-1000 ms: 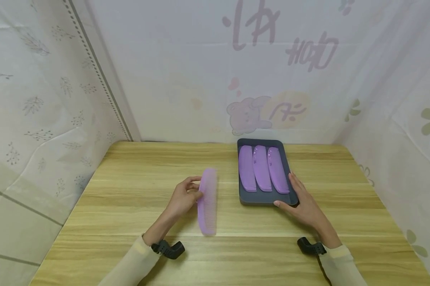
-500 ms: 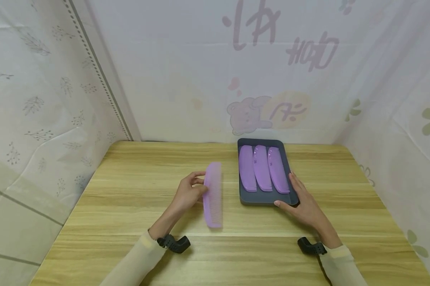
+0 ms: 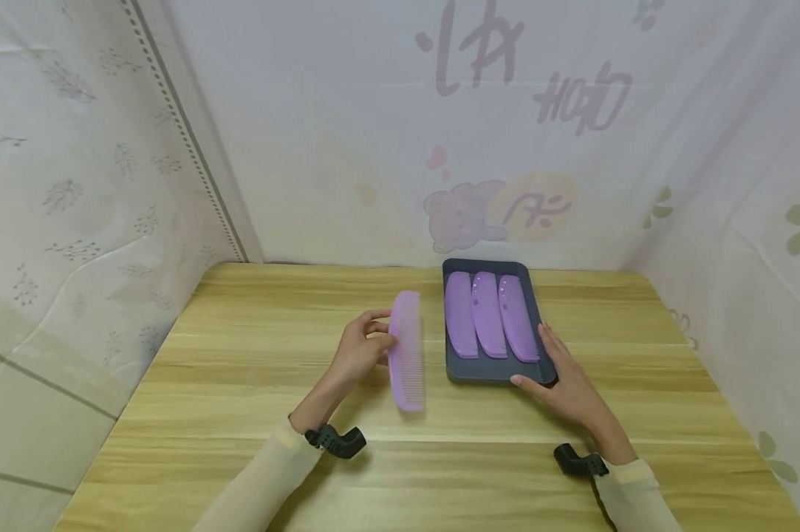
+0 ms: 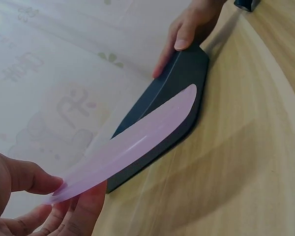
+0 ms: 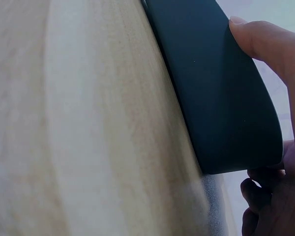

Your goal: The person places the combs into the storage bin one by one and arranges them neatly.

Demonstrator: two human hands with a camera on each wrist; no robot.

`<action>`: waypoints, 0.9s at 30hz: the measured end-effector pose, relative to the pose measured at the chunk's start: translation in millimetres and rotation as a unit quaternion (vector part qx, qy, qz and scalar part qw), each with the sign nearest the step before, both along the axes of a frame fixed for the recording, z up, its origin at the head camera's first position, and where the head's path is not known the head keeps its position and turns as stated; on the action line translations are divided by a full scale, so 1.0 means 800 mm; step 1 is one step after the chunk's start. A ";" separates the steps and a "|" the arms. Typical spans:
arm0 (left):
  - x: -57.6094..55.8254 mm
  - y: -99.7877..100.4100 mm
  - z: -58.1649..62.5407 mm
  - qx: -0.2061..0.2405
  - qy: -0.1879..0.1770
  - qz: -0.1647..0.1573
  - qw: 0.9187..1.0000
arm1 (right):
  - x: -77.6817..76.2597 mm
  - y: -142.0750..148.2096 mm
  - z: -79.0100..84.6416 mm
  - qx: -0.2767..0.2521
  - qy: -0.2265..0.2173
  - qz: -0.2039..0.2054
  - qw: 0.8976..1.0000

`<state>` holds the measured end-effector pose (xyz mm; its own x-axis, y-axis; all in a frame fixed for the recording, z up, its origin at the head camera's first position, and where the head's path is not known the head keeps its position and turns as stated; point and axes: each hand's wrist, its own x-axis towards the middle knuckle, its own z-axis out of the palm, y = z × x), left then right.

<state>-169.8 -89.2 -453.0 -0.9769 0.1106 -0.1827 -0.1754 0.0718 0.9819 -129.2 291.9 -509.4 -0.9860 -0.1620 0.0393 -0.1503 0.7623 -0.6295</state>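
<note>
My left hand pinches a light purple comb by its curved back, thumb on one side and fingers on the other. The comb is held above the wooden table, left of a dark grey tray, teeth facing the tray. Three purple combs lie side by side in the tray: a left comb, a middle comb and a right comb. My right hand grips the tray's near right corner, with the thumb at the rim and the fingers along the right side.
The wooden table runs back to a pale printed cloth. More cloth hangs at the left and right sides. Black wrist cameras sit on the left wrist and right wrist.
My left hand has carried its comb to the right and slightly away from me, closer to the tray. The right hand and the tray with its combs have stayed put.
</note>
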 end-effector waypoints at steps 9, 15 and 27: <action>-0.012 0.009 0.007 -0.002 0.008 0.001 1.000 | 0.000 0.000 0.001 0.005 -0.001 0.000 1.000; -0.022 0.017 0.014 0.006 0.007 0.000 1.000 | 0.001 0.000 0.002 0.007 0.002 -0.002 1.000; -0.042 0.036 0.019 0.030 0.003 -0.002 1.000 | 0.003 -0.002 0.005 0.003 -0.003 -0.001 1.000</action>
<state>-203.5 -60.7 -437.8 -0.9775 0.1250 -0.1701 -0.1699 0.0125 0.9854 -127.1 290.5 -505.0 -0.9867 -0.1594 0.0316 -0.1439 0.7667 -0.6256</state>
